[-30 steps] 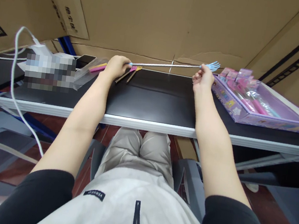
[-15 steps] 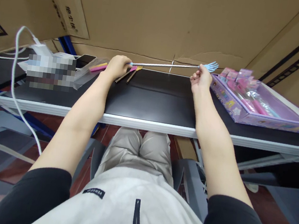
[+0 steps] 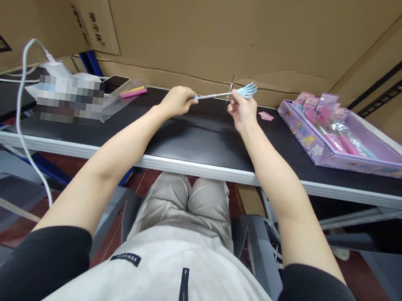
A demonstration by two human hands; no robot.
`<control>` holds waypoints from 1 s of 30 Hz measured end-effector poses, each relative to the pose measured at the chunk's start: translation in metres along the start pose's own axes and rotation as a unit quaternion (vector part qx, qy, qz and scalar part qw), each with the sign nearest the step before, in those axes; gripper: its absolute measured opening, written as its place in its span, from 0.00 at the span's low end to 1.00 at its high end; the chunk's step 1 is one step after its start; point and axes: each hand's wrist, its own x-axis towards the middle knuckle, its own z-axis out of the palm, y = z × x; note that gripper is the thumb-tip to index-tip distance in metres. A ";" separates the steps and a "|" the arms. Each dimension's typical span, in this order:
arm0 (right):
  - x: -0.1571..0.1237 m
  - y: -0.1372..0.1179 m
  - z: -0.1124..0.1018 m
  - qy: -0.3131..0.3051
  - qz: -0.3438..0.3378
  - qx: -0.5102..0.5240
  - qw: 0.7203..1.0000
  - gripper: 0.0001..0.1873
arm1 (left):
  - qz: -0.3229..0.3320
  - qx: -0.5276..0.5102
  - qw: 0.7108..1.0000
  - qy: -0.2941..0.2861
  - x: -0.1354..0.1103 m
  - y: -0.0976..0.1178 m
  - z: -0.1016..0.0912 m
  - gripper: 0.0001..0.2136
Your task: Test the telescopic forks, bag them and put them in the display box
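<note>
A telescopic back scratcher (image 3: 213,95) with a silver rod is held level above the black tabletop between my two hands. My left hand (image 3: 178,102) is closed round its light blue handle end. At the other end, my right hand (image 3: 243,110) pinches the rod just below the light blue hand-shaped head (image 3: 248,90). Pink and yellow handles (image 3: 134,92) lie left of my left hand, by a clear plastic bag (image 3: 116,100). Whatever lies behind my left hand and forearm is hidden. A small pink card (image 3: 266,115) rests right of my right hand.
At the right stands a purple display box (image 3: 369,166) holding several pink packaged items (image 3: 333,126). On the left are a phone (image 3: 115,82), a blurred patch of things and a white cable (image 3: 21,97). A cardboard wall (image 3: 239,32) rises behind the table (image 3: 201,145).
My hands have come closer together and the back scratcher's rod has become much shorter. The pink and yellow scratcher heads are now hidden by my left hand; the pink card has come into sight.
</note>
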 end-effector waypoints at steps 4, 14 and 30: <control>-0.007 0.008 0.008 -0.026 -0.009 -0.016 1.000 0.26 | 0.024 -0.018 0.999 -0.019 0.000 0.017 0.010 0.13; -0.002 0.011 0.008 -0.009 0.010 -0.016 1.000 0.25 | 0.001 -0.014 1.000 -0.009 0.005 0.010 0.013 0.12; 0.002 0.004 0.011 0.007 -0.011 -0.023 1.000 0.27 | -0.010 -0.040 0.999 0.003 0.010 0.007 0.006 0.14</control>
